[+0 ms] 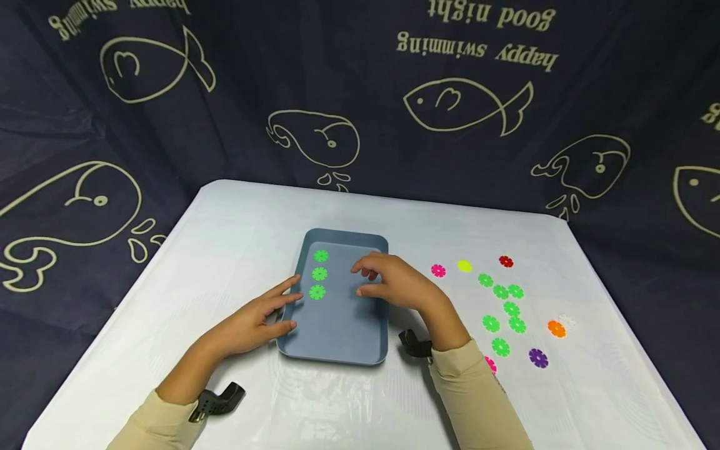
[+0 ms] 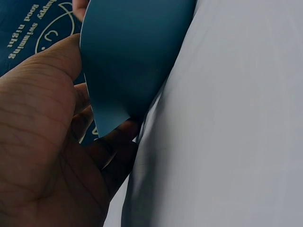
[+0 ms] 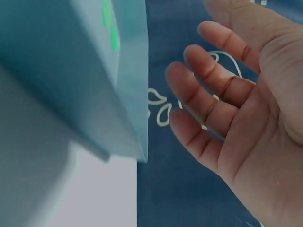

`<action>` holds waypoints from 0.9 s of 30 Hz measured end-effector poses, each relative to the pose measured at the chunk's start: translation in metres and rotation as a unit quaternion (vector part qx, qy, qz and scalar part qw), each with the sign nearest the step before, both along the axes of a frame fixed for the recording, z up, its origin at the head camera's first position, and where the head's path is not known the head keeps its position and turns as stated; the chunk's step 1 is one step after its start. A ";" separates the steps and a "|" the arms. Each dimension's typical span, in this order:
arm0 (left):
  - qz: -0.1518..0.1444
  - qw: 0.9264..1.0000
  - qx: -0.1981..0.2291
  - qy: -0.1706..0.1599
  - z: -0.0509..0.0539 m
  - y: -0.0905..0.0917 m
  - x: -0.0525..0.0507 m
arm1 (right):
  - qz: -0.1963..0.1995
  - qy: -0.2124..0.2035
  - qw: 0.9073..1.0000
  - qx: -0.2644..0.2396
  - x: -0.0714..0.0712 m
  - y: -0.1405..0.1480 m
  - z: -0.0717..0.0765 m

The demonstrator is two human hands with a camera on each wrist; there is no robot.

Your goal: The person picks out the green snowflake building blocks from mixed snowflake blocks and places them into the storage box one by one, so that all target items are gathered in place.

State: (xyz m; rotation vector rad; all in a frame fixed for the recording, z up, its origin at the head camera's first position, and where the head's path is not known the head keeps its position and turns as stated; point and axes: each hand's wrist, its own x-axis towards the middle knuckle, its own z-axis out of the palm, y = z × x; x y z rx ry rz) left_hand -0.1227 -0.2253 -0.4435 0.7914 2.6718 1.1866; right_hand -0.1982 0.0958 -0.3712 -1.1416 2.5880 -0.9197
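Note:
A blue-grey rectangular tray (image 1: 343, 334) lies on the table, with a column of three green flower-shaped discs (image 1: 319, 274) along its left side. My left hand (image 1: 253, 322) rests at the tray's left edge, fingers spread and reaching over the rim; the left wrist view shows it against the tray's wall (image 2: 137, 52). Over the tray's right part hovers my right hand (image 1: 402, 282), its fingers loosely bent. Nothing shows between those fingers in the right wrist view, where the palm (image 3: 255, 127) faces the tray's wall (image 3: 130, 71).
Right of the tray, several green discs (image 1: 500, 292) lie scattered. Around them are a pink disc (image 1: 438, 270), a yellow one (image 1: 464, 266), a red one (image 1: 505, 261), an orange one (image 1: 556, 329), a white one (image 1: 567, 322) and a purple one (image 1: 538, 358). A second pink disc (image 1: 490, 364) is partly behind the right sleeve.

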 end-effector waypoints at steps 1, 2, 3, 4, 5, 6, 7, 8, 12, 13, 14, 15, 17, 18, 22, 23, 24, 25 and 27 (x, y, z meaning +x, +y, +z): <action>0.000 1.000 -0.002 0.001 0.000 0.000 0.000 | -0.002 0.003 1.000 0.000 0.001 0.004 0.000; 0.000 1.000 -0.002 -0.001 0.000 0.000 0.000 | -0.003 0.005 1.000 0.000 0.002 0.008 0.001; -0.001 1.000 -0.003 0.000 0.000 0.000 0.000 | -0.005 0.008 1.000 0.000 0.004 0.011 0.001; -0.001 1.000 -0.002 0.000 0.000 0.000 0.000 | -0.005 0.009 1.000 -0.003 0.005 0.015 0.001; -0.001 1.000 -0.002 0.000 0.000 0.000 0.000 | -0.007 0.008 1.000 -0.006 0.006 0.019 0.001; -0.001 1.000 -0.002 0.001 0.000 0.000 0.000 | -0.010 0.004 1.000 -0.008 0.007 0.022 0.001; -0.001 1.000 -0.003 0.001 -0.001 -0.001 0.000 | -0.012 0.002 1.000 -0.011 0.009 0.026 0.001; 0.000 1.000 -0.003 0.002 -0.001 -0.001 0.000 | -0.013 -0.001 1.000 -0.014 0.010 0.029 0.001; 0.002 1.000 -0.004 0.001 -0.001 -0.002 0.000 | -0.012 -0.024 0.999 -0.030 0.014 0.042 0.002; 0.001 1.000 -0.003 0.000 -0.001 -0.002 0.000 | -0.013 -0.027 0.999 -0.032 0.016 0.046 0.002; 0.001 1.000 -0.003 0.000 -0.001 -0.001 0.000 | -0.014 -0.030 0.999 -0.034 0.017 0.050 0.001; 0.000 1.000 -0.002 -0.001 -0.001 -0.001 0.000 | -0.016 -0.031 0.999 -0.036 0.018 0.054 0.001; -0.001 1.000 0.000 -0.001 -0.001 0.000 -0.001 | -0.023 -0.024 0.999 -0.039 0.022 0.064 -0.001; -0.001 1.000 0.000 0.000 -0.001 0.000 -0.001 | -0.028 -0.018 0.999 -0.039 0.023 0.069 -0.001; -0.004 1.000 -0.003 0.000 -0.001 0.001 -0.001 | -0.044 0.002 0.998 -0.044 0.032 0.095 -0.003; -0.005 1.000 -0.004 -0.001 -0.001 0.001 -0.001 | -0.050 0.005 0.998 -0.043 0.035 0.102 -0.002; -0.005 1.000 -0.005 -0.001 -0.001 0.001 -0.001 | -0.055 0.011 0.998 -0.041 0.038 0.109 -0.002; -0.006 1.000 -0.006 -0.002 -0.002 0.001 -0.001 | -0.061 0.016 0.997 -0.038 0.041 0.117 -0.001; -0.003 1.000 -0.008 0.000 -0.001 0.000 -0.001 | -0.075 0.029 0.996 -0.028 0.048 0.131 -0.001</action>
